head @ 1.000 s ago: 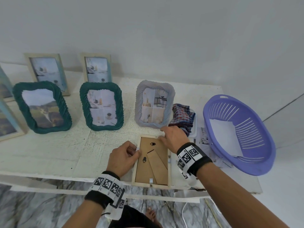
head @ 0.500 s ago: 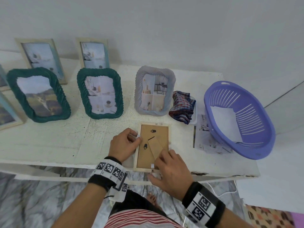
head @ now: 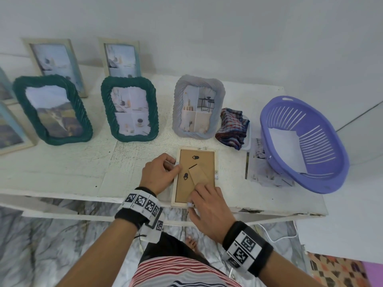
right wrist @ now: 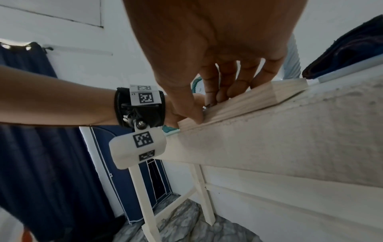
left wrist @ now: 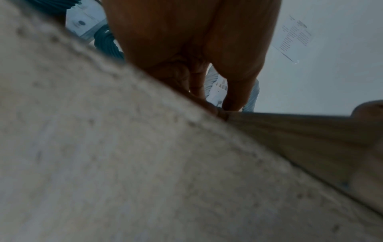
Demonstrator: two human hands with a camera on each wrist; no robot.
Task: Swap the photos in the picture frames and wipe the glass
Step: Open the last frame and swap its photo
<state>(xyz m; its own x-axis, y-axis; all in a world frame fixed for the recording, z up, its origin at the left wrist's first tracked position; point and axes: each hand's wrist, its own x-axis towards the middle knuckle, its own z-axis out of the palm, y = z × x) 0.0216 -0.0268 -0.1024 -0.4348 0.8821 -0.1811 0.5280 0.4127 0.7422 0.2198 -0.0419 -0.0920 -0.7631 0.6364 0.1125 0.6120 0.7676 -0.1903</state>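
A light wooden picture frame (head: 199,160) lies face down near the table's front edge, its brown backing board and folded stand facing up. My left hand (head: 176,165) rests at the frame's left edge, with curled fingers pinching a small tab there. My right hand (head: 193,195) grips the frame's near edge, thumb against the side and fingers curled over the backing. In the right wrist view the right hand (right wrist: 207,104) clasps the frame (right wrist: 248,98) at the table edge. In the left wrist view the left hand (left wrist: 219,108) touches the frame (left wrist: 300,134).
A checked cloth (head: 232,129) lies behind the frame. A purple basket (head: 331,172) holding white paper stands at the right, with a printed photo sheet (head: 261,168) beside it. A grey frame (head: 178,104) and two green frames (head: 105,112) stand behind. The table edge (head: 269,210) is close.
My right hand has moved from the frame's far right corner down to its near edge. The left hand has stayed at the left edge.
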